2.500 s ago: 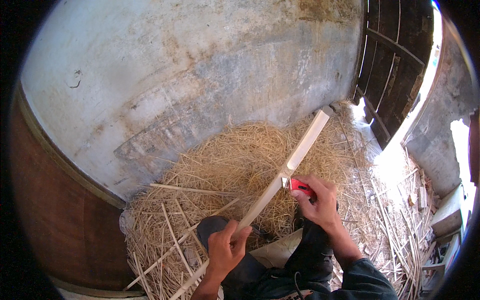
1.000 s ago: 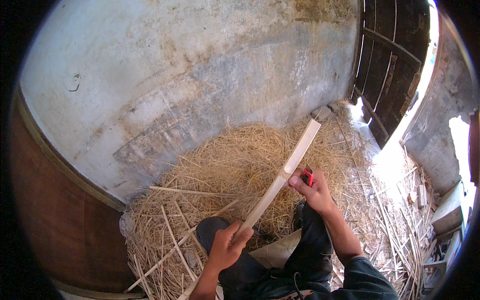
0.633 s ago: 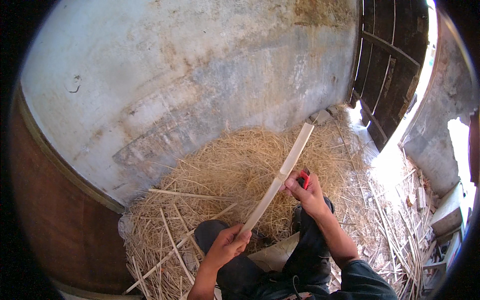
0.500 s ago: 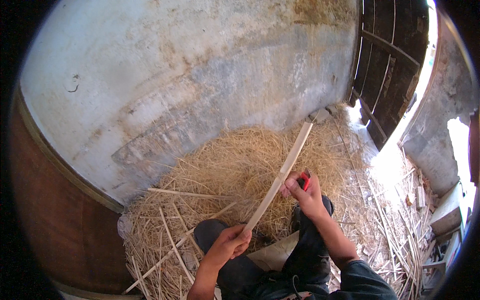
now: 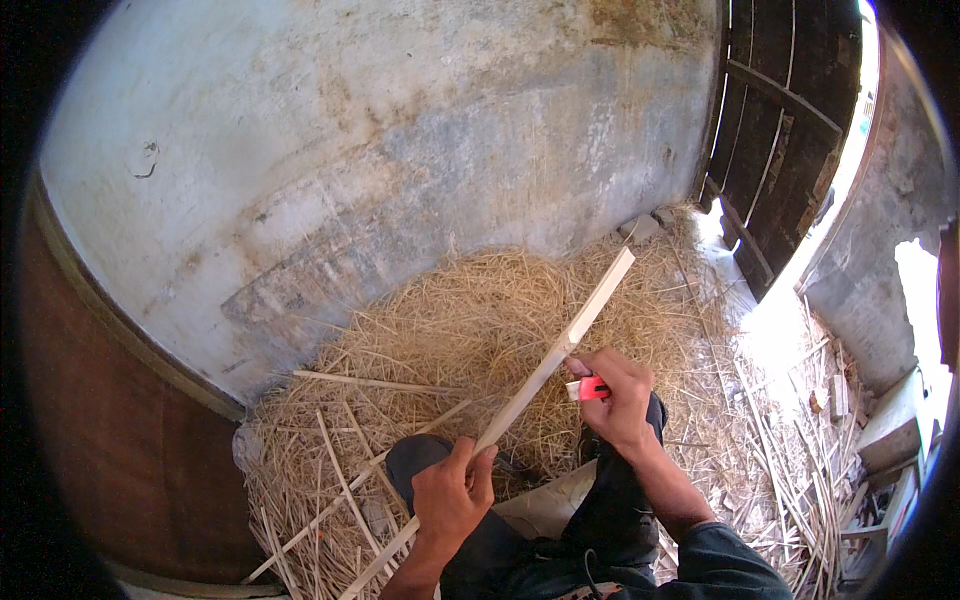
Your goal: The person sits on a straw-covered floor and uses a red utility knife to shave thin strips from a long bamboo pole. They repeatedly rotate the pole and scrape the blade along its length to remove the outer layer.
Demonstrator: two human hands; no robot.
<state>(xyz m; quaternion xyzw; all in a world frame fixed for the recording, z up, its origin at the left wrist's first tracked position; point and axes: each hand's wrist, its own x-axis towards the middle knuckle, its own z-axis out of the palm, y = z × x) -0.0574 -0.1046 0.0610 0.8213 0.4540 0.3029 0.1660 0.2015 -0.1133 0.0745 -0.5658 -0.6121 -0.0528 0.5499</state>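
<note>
A long pale strip of split bamboo (image 5: 535, 385) slants across in front of me, its far end raised toward the wall. My left hand (image 5: 452, 497) is closed round its lower part, and the near end runs on past my wrist. In my right hand (image 5: 620, 395) is a red-handled utility knife (image 5: 592, 388), with a short pale blade tip pointing left. That hand is beside the strip's middle, its fingertips at or very near the strip's right edge. My fingers hide the rest of the knife.
Below my hands are my knees in dark trousers, with a pale piece of material (image 5: 550, 505) between them. Straw-like shavings (image 5: 470, 310) heap against the stained wall (image 5: 400, 150). Loose bamboo strips (image 5: 335, 470) lie at left, more at right. A dark plank door (image 5: 775, 130) stands far right.
My left hand has turned and taken a new grip, and the strip now shows beyond my wrist. The knife has turned to point left, slightly lower and apart from the strip.
</note>
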